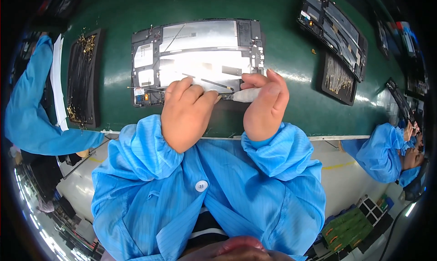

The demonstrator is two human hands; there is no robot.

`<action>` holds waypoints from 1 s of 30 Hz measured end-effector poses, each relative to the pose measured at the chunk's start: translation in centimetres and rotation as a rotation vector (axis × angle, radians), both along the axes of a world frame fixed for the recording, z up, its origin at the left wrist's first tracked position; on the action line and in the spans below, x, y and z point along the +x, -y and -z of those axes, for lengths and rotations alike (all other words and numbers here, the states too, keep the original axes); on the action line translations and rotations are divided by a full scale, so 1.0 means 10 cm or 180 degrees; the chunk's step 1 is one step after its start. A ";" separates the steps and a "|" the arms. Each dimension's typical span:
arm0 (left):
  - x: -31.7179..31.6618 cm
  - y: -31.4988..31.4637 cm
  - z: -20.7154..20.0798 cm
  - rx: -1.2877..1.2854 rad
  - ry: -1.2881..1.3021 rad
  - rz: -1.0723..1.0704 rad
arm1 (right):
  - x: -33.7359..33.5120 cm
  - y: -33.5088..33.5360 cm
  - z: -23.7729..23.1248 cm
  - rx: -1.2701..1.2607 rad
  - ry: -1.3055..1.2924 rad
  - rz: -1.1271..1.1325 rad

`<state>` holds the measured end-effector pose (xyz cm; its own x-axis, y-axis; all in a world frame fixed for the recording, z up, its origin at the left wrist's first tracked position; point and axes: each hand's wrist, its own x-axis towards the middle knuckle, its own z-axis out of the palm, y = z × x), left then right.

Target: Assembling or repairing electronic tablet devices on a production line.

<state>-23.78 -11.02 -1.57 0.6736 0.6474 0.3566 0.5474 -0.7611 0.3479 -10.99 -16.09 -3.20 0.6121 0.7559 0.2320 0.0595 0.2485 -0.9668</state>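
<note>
An opened tablet-like device panel (195,35), black-framed with silvery shielding, lies in front of me on the table. My left hand (187,113) rests over its near edge, fingers bent and thumb and forefinger close together. A thin cable (150,89) with a gold end sticks out on the left of this hand and passes under it. My right hand (269,105) is at the panel's near right corner, closed around a white tapered tool (246,95). The tool's narrow tip points left to the panel's near edge, close to my left fingertips. Its exact kind cannot be made out.
At left stands a black tray (96,79) of dark, gold-ended cables beside white paper (57,83). Another opened panel (334,28) leans over a tray of pale cables (337,76) at right. Co-workers' blue sleeves (32,110) show on both sides of the green table (282,47).
</note>
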 end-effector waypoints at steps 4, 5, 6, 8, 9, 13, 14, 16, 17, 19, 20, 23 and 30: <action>0.00 0.00 -0.02 -0.0226 -0.0145 0.0040 | 0.00 0.00 0.07 0.0214 0.0156 -0.0060; 0.00 0.01 -0.02 -0.0163 -0.0157 0.0042 | -0.01 0.00 0.06 0.0191 0.0169 -0.0042; 0.00 0.01 -0.01 -0.0171 -0.0158 0.0050 | -0.01 0.00 0.05 0.0169 0.0183 -0.0026; 0.00 0.00 0.01 -0.0056 -0.0118 0.0034 | 0.00 0.01 0.08 0.0173 0.0237 -0.0030; 0.00 -0.01 0.01 -0.0055 -0.0118 0.0035 | 0.00 -0.01 0.09 0.0196 0.0292 -0.0046; -0.01 -0.03 0.00 -0.0122 -0.0160 0.0035 | -0.02 -0.04 0.03 0.0195 0.0149 -0.0001; -0.01 -0.04 0.00 -0.0106 -0.0146 0.0027 | -0.01 -0.05 0.00 0.0066 0.0335 -0.0123; -0.03 -0.03 0.02 -0.0130 -0.0208 -0.0029 | 0.02 -0.06 -0.06 -0.0010 0.0496 -0.0349; -0.03 -0.01 0.03 -0.0169 -0.0255 -0.0036 | 0.04 -0.05 -0.11 -0.0322 0.0959 -0.0611; -0.03 0.00 0.03 -0.0084 -0.0125 -0.0110 | 0.07 -0.11 -0.31 -0.0510 0.1948 -0.1226; -0.05 0.00 0.03 -0.0060 0.0043 -0.0082 | 0.03 -0.12 -0.32 -0.0394 0.1936 -0.1302; -0.08 -0.01 -0.04 -0.0283 -0.0343 0.0071 | -0.01 -0.17 -0.30 -0.0432 0.2069 -0.1124; -0.69 -0.65 -0.36 0.0987 -0.0273 -0.1696 | 0.43 -0.19 -0.48 -0.1638 -0.0637 -0.0071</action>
<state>-30.71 -4.53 1.98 0.3210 0.7775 0.5407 0.8960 -0.4342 0.0924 -6.70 -14.19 1.59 0.5889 0.7543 -0.2901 -0.1378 -0.2599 -0.9557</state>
